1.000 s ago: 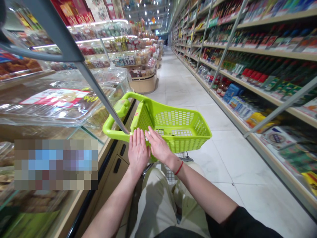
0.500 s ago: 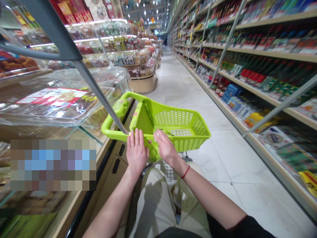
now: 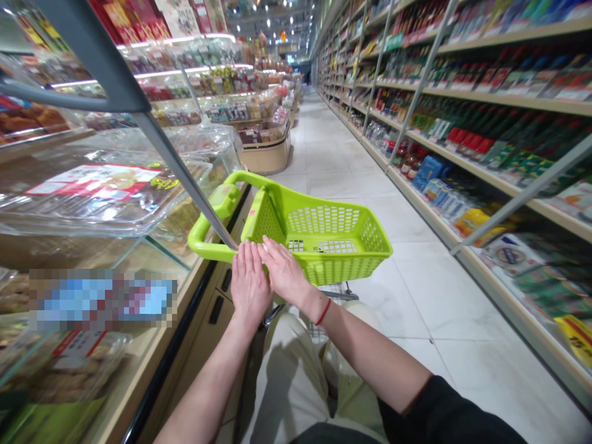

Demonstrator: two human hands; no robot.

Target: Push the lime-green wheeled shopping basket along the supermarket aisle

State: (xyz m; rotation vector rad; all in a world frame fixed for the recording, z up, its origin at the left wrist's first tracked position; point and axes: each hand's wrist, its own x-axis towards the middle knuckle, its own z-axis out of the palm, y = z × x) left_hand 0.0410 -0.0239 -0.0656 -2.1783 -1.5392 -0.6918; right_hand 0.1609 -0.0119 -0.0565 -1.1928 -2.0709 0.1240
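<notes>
One lime-green plastic shopping basket (image 3: pixel 345 262), its walls perforated.

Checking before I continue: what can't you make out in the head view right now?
Head view:
- Pixelated patch: content blurred out.
- Labels on the right shelving: too small to read.
- Far aisle end: too small.
- Near rim of the green basket: partly covered by the left hand and right hand.
</notes>
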